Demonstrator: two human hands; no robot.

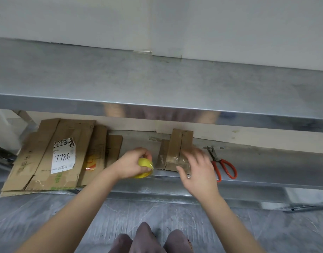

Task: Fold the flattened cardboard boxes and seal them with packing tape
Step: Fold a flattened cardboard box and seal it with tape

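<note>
box at open right hand, tape roll (yellow) in curled left hand

I am seeing the flattened boxes lying at the left of the lower shelf under the table, the tape roll between them and the folded box, and the scissors lying right of it.

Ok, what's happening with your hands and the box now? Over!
Left hand grips yellow tape roll. Right hand open at small folded box, contact unclear. Red-handled scissors lie right of it, nothing blocking.
</note>
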